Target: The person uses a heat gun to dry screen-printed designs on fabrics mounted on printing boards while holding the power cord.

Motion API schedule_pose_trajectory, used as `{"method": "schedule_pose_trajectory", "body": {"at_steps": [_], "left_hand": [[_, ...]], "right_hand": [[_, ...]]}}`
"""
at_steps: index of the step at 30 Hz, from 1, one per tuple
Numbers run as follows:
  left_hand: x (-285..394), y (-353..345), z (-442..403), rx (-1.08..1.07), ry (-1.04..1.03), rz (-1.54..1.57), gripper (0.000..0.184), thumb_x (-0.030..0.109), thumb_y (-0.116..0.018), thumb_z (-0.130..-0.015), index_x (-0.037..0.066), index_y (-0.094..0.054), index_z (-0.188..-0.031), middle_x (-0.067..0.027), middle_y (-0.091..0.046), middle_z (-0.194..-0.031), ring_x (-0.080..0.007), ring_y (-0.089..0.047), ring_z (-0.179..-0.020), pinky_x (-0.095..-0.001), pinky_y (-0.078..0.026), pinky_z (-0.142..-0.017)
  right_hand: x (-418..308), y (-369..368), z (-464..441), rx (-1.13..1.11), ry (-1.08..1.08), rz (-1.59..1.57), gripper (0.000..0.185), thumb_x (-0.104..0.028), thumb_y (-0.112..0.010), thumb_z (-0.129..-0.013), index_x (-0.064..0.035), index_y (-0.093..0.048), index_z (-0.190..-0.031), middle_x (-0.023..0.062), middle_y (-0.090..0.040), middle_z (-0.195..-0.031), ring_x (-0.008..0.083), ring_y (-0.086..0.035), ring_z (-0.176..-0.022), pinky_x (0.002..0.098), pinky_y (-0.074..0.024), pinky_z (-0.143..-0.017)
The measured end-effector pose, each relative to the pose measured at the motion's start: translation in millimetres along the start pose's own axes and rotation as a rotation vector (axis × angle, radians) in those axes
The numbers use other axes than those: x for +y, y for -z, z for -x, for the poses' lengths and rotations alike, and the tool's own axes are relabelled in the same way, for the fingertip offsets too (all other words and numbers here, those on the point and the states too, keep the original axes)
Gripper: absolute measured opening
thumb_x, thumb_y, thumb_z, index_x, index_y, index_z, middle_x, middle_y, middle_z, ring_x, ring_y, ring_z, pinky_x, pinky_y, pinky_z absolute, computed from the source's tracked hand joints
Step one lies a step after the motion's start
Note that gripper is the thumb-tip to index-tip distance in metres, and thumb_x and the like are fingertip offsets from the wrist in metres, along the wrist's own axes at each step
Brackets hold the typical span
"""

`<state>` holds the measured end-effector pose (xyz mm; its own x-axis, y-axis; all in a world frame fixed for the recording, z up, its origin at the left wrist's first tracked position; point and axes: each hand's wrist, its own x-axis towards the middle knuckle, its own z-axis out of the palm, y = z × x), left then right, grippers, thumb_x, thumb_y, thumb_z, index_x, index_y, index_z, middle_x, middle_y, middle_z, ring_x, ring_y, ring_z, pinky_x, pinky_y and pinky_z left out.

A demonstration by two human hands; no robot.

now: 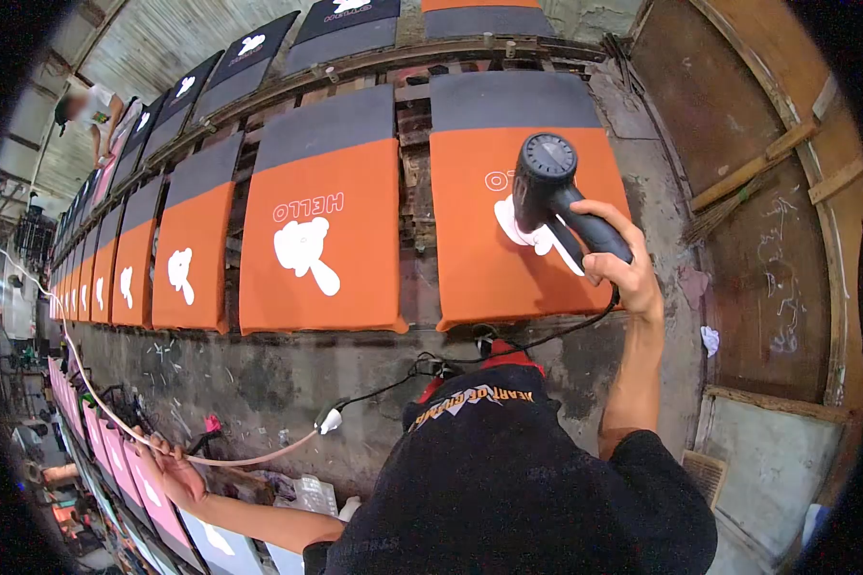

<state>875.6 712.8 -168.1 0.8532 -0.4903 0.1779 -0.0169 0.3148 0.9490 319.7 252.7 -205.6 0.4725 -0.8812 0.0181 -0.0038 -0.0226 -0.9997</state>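
Observation:
My right hand (621, 251) is wrapped round the handle of a black hair dryer (549, 171), held over the nearest orange and grey fabric panel (470, 259). The dryer partly covers the white print and pink lettering there. Low on the left, my left hand (171, 468) is closed round a pale cable (259, 460). That cable runs to a white connector (330, 422), where a black cord (393, 385) carries on toward the dryer. Just left of the dryer's panel lies another orange panel (321, 230) with a white figure and the word HELLO.
More printed panels (195, 230) recede in a row to the left. Behind them runs a rail with black and grey panels (249, 62). Pink panels (115, 455) stand at lower left. Another person (91, 110) is at the far upper left. Wooden boards (738, 192) line the right.

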Motion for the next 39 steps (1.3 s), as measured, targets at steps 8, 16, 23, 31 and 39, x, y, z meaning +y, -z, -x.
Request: {"method": "schedule_pose_trajectory", "body": {"at_steps": [8, 16, 23, 31, 39], "left_hand": [[-0.6, -24.0, 0.5, 0.141, 0.011, 0.003, 0.045, 0.026, -0.053, -0.108, 0.006, -0.042, -0.147, -0.0027, -0.058, -0.097, -0.0073, -0.051, -0.078, -0.0213, -0.045, -0.063], [0.0, -18.4, 7.1, 0.133, -0.005, -0.030, 0.046, 0.028, -0.052, -0.108, 0.006, -0.045, -0.148, -0.0020, -0.058, -0.099, -0.0083, -0.051, -0.081, -0.0223, -0.045, -0.069], [5.3, -20.9, 15.5, 0.143, -0.001, -0.031, 0.044, 0.030, -0.052, -0.109, 0.006, -0.048, -0.145, -0.0010, -0.057, -0.099, -0.0085, -0.050, -0.081, -0.0228, -0.044, -0.070], [3.0, -9.7, 4.6, 0.077, 0.014, 0.011, 0.043, 0.028, -0.051, -0.109, 0.007, -0.047, -0.146, -0.0018, -0.058, -0.099, -0.0086, -0.052, -0.082, -0.0239, -0.045, -0.069], [-4.1, -19.2, -9.2, 0.038, 0.007, 0.045, 0.045, 0.028, -0.051, -0.109, 0.005, -0.045, -0.147, -0.0033, -0.059, -0.100, -0.0093, -0.053, -0.082, -0.0232, -0.047, -0.068]], "right_hand": [[2.9, 2.6, -0.2, -0.038, 0.011, -0.048, 0.059, -0.012, -0.066, -0.074, -0.0049, -0.062, -0.132, 0.0018, -0.057, -0.079, 0.0074, -0.052, -0.061, 0.0240, -0.0399, -0.054], [14.0, -1.0, -34.3, -0.100, 0.039, -0.102, 0.058, -0.012, -0.066, -0.076, -0.0040, -0.061, -0.133, 0.0014, -0.059, -0.077, 0.0067, -0.053, -0.058, 0.0232, -0.0416, -0.052], [12.5, 7.9, -36.7, 0.017, 0.075, -0.007, 0.056, -0.011, -0.066, -0.077, -0.0041, -0.061, -0.133, 0.0004, -0.058, -0.077, 0.0064, -0.053, -0.059, 0.0229, -0.0428, -0.053], [5.4, 30.0, -12.6, 0.093, 0.036, 0.034, 0.057, -0.013, -0.065, -0.076, -0.0040, -0.062, -0.132, 0.0010, -0.057, -0.077, 0.0065, -0.054, -0.058, 0.0227, -0.0438, -0.053], [10.6, 24.4, -12.8, 0.137, 0.080, 0.050, 0.059, -0.014, -0.066, -0.076, -0.0039, -0.061, -0.134, 0.0016, -0.057, -0.077, 0.0063, -0.053, -0.058, 0.0227, -0.0434, -0.054]]}}
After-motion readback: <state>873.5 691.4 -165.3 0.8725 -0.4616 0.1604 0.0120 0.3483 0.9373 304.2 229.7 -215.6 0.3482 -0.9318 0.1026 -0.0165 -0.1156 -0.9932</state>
